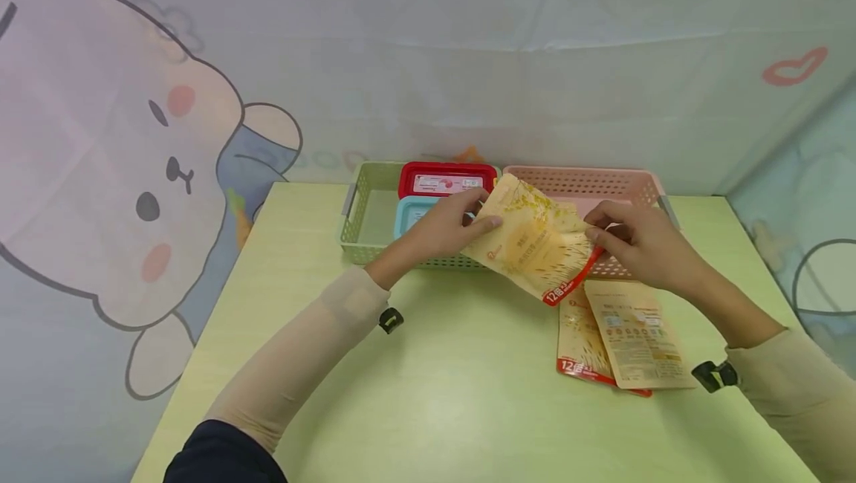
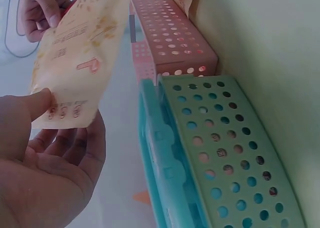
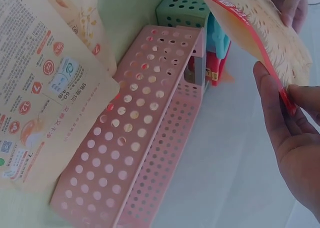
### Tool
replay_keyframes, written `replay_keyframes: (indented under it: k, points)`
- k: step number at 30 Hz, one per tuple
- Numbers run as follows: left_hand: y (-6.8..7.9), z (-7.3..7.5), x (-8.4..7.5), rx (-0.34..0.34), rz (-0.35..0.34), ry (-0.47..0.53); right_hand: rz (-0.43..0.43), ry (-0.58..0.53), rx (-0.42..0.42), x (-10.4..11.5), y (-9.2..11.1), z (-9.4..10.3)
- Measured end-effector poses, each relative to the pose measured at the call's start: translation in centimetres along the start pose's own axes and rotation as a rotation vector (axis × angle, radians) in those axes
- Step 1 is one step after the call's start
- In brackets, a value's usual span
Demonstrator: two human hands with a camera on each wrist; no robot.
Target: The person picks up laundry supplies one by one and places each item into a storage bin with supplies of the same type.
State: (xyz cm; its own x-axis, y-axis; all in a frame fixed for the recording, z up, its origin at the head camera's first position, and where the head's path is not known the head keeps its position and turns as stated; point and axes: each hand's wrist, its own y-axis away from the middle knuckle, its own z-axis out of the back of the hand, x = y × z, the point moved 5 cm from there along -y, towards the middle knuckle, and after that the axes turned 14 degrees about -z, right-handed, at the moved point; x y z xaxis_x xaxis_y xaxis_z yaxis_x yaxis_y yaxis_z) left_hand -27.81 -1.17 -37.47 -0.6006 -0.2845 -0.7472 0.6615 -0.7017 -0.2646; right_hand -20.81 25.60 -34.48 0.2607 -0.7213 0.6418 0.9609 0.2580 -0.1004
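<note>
Between both hands, above the front rims of two baskets, hangs a cream-yellow printed pouch (image 1: 531,241) with a red edge strip. My left hand (image 1: 455,223) pinches one end; in the left wrist view the thumb lies on its face and the fingers are behind. My right hand (image 1: 631,241) pinches the opposite end by the red strip, thumb against fingers, as the right wrist view shows. Below the right hand, two similar pouches overlap on the table: one with dense print (image 1: 642,338) lies over another with a red edge (image 1: 582,327).
A green perforated basket (image 1: 354,223) at the back holds a red-lidded box (image 1: 444,169) and a light-blue box (image 1: 409,214). Beside it on the right stands a pink perforated basket (image 1: 645,184), partly hidden by the pouch and right hand. A printed cloth (image 1: 414,96) hangs behind the table.
</note>
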Motion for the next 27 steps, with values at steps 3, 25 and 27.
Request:
replay_keyframes:
  k: [3,25,27]
  points:
    - [0.3,0.0,0.5,-0.006,0.025,0.019,-0.032,0.005,-0.022,-0.3,-0.1,0.5]
    - [-1.8,0.0,1.4,-0.242,0.109,0.187,-0.186,-0.185,-0.143,-2.6,-0.2,1.6]
    - [-2.3,0.2,1.2,-0.284,0.105,0.222,-0.205,-0.227,-0.157,-2.8,-0.5,1.7]
